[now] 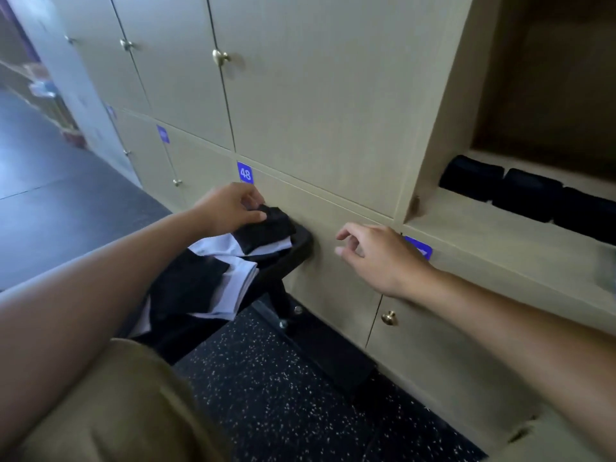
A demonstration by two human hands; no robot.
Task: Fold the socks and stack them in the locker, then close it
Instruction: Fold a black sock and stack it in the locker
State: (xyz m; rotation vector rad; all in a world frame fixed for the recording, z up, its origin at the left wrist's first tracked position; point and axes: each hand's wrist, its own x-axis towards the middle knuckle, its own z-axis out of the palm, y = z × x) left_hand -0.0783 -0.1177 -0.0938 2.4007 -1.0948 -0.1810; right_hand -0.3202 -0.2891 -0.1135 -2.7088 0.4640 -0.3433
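Note:
My left hand point(230, 206) pinches the edge of a black sock point(266, 228) that lies on top of a pile of black and white socks point(213, 281) on a dark stool point(296, 248). To the right of the pile, my right hand point(376, 251) hovers in front of the locker fronts, fingers loosely spread and holding nothing. The open locker point(546, 105) is at the upper right. Along the front of its shelf sit three folded black socks point(530, 195) side by side.
Beige locker doors point(313, 105) with brass knobs and blue number tags fill the wall; one tag reads 48. The open locker's door point(440, 128) stands edge-on left of the opening. Dark speckled floor point(300, 395) lies below, and an aisle runs off at left.

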